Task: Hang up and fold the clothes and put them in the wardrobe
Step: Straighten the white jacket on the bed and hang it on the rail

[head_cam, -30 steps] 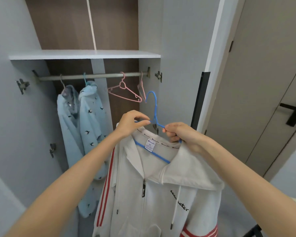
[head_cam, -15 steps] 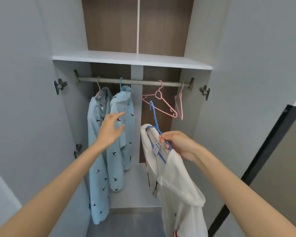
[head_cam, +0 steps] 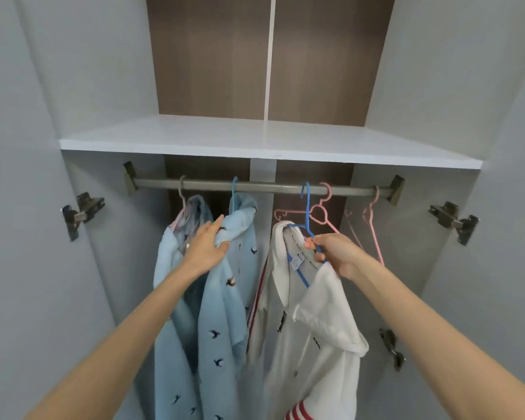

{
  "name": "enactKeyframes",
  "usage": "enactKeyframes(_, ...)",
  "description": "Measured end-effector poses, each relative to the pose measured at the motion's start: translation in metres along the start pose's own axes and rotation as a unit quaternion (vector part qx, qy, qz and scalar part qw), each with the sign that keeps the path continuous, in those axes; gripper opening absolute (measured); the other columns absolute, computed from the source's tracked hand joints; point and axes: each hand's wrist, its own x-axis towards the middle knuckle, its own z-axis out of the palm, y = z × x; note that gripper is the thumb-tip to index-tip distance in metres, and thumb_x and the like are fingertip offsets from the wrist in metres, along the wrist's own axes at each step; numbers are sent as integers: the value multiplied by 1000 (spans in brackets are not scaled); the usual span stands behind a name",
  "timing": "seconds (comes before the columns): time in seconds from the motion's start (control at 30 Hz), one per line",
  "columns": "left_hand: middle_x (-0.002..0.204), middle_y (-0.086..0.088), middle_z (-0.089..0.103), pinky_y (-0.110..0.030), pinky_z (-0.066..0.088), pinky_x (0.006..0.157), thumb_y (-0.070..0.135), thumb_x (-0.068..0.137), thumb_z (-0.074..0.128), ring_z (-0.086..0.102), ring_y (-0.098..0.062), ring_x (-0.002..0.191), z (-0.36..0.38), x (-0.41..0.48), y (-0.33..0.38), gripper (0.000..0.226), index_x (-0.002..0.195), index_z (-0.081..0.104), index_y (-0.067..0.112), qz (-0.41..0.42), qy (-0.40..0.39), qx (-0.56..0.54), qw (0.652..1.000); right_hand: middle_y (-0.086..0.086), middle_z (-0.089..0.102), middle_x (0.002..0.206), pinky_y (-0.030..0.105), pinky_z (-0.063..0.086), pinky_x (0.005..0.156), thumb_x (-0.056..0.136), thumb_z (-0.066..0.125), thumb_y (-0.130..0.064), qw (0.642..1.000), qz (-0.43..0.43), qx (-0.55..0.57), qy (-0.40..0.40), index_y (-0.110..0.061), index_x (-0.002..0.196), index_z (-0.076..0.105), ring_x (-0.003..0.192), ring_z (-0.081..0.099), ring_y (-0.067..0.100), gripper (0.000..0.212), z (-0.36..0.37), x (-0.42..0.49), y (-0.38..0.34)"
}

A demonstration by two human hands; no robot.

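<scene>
A white hooded jacket [head_cam: 309, 322] with red stripes hangs on a blue hanger [head_cam: 307, 207], whose hook reaches the grey rail [head_cam: 264, 187] of the wardrobe. My right hand [head_cam: 335, 253] grips the blue hanger at its shoulder by the collar. My left hand [head_cam: 206, 247] rests with straight fingers on a light blue bird-print garment [head_cam: 222, 298] hanging to the left. A second light blue garment [head_cam: 172, 247] hangs behind it at the far left.
Two empty pink hangers [head_cam: 323, 212] [head_cam: 372, 219] hang at the rail's right end. A white shelf [head_cam: 255, 140] runs above the rail. Grey wardrobe doors stand open on both sides, with metal hinges [head_cam: 81, 212] [head_cam: 453, 219].
I have come closer to the wardrobe. My right hand lifted the blue hanger with the white jacket up to the rail. My left hand reached onto the light blue garment.
</scene>
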Motion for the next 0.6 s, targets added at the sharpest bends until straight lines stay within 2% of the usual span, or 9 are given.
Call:
enactKeyframes(0.1, 157, -10, 24, -35, 23, 116, 18, 97, 51, 23, -25, 144, 12, 33, -14, 66, 153, 16, 14, -11, -28, 1, 1000, 4, 47, 68, 15, 32, 40, 87, 50, 4, 998, -25, -7, 52, -5, 72, 60, 44, 31, 9, 21, 18, 40, -7)
enactKeyframes(0.3, 157, -8, 21, -34, 27, 114, 16, 95, 51, 27, -24, 142, 32, 66, -42, 68, 153, 15, 17, -4, -53, 7, 999, 3, 55, 76, 19, 33, 52, 90, 40, 7, 992, -77, 3, 104, -8, 72, 57, 56, 38, 11, 29, 47, 102, -13)
enactKeyframes(0.43, 159, -2, 17, -33, 27, 113, 19, 96, 51, 26, -21, 142, 37, 70, -50, 68, 153, 14, 19, 32, -46, 40, 998, 3, 58, 74, 21, 36, 53, 91, 37, 9, 991, -75, -11, 106, -6, 80, 58, 49, 39, 12, 28, 62, 132, -13)
enactKeyframes(0.6, 160, 1, 14, -37, 28, 115, 17, 96, 51, 25, -20, 143, 30, 71, -58, 70, 154, 12, 19, 58, -60, 37, 996, 2, 59, 71, 21, 35, 49, 92, 34, 9, 989, -67, -63, 115, -8, 74, 57, 48, 38, 12, 34, 76, 156, 3)
